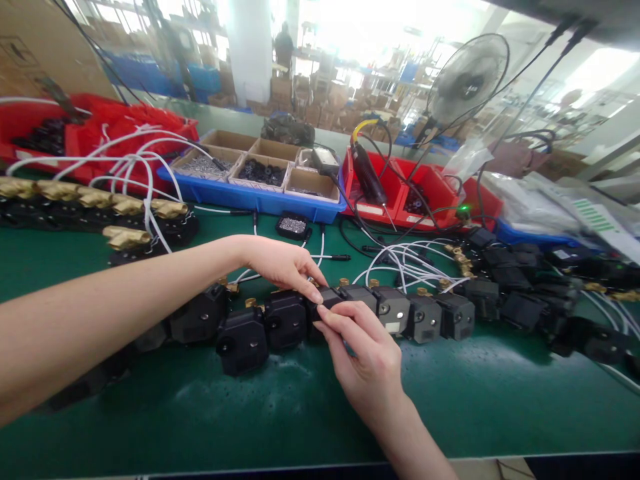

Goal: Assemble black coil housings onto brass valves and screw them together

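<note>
No wording is legible. A small white label [393,327] sits on a black housing [392,309] between four and five o'clock; a white sheet [623,233] at three o'clock bears green bars [593,217].

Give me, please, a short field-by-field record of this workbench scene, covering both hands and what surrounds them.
Left hand: fingertips at the top of a black housing
Right hand: thumb and forefinger at the same housing
Grip: cannot tell whether anything is pinched
Behind: blue tray holding small parts
Beside tray: red bins, one with a black tool in it
Surface: green tabletop
</note>
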